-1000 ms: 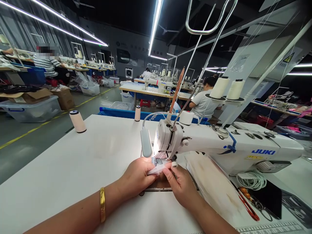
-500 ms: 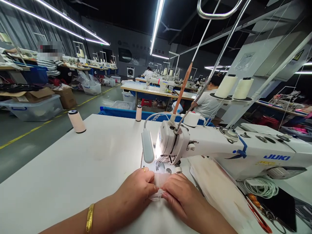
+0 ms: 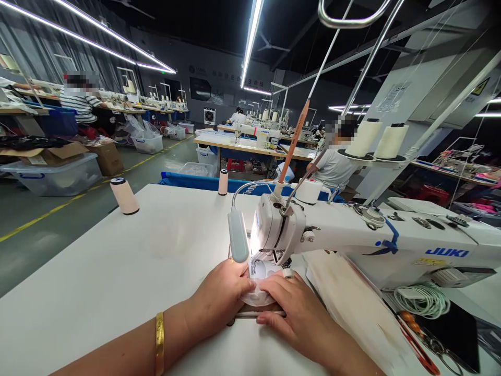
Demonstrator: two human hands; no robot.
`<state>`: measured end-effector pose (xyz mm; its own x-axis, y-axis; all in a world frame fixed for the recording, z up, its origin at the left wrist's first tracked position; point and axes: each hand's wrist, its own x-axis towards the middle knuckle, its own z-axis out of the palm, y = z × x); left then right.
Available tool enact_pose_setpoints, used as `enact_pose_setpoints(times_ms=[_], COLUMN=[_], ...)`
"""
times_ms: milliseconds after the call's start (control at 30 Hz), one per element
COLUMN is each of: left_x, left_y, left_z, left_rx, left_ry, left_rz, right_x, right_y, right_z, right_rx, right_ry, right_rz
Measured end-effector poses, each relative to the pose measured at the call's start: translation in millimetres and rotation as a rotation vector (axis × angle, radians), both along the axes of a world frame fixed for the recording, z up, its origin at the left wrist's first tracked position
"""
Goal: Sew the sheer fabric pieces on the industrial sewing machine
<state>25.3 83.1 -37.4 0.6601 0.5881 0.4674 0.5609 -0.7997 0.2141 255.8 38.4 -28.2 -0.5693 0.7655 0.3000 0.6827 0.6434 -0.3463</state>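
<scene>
A white JUKI sewing machine point(image 3: 371, 237) stands on the white table point(image 3: 117, 271), its small lamp point(image 3: 238, 240) lit. Under its needle lies a small piece of thin white fabric point(image 3: 260, 290). My left hand point(image 3: 223, 297), with a gold bangle on the wrist, pinches the fabric's left edge. On the right edge rests my right hand point(image 3: 297, 310), fingers flat, pressing the fabric down on the machine bed. The two hands nearly touch just in front of the presser foot.
A pinkish thread spool point(image 3: 124, 195) and a smaller one point(image 3: 223, 182) stand at the table's far side. Red-handled scissors point(image 3: 417, 337), a coiled white cord point(image 3: 422, 300) and a dark flat object lie at right. Two large thread cones point(image 3: 378, 140) sit behind. Other people sew at distant tables.
Both hands moved forward with the fabric, from just in front of the machine to under the needle. The fabric now lies flatter.
</scene>
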Motion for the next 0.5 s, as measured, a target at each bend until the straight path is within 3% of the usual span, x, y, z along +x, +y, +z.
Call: enact_pose_setpoints(times_ms=[167,333,400,500], left_x=[-1.1,-1.3,-1.7,-4.3], left_y=[5.9,11.4,11.5,6.8], left_z=[10.1,27.4,32.2,31.0], left_rx=[-0.232,-0.601,-0.635,-0.481], left_ry=[-0.119,-0.135,-0.135,-0.108], left_rz=[-0.072,0.028,0.03,-0.072], right_x=[-7.5,-15.3,-15.9,-13.1], right_y=[7.5,13.8,13.6,10.4], right_z=[-10.8,-10.3,-7.0,-6.4], right_rx=[0.059,0.026,-0.002,0.022], right_ry=[0.058,0.224,0.251,0.205], right_rz=[-0.019,-0.121,-0.145,-0.101])
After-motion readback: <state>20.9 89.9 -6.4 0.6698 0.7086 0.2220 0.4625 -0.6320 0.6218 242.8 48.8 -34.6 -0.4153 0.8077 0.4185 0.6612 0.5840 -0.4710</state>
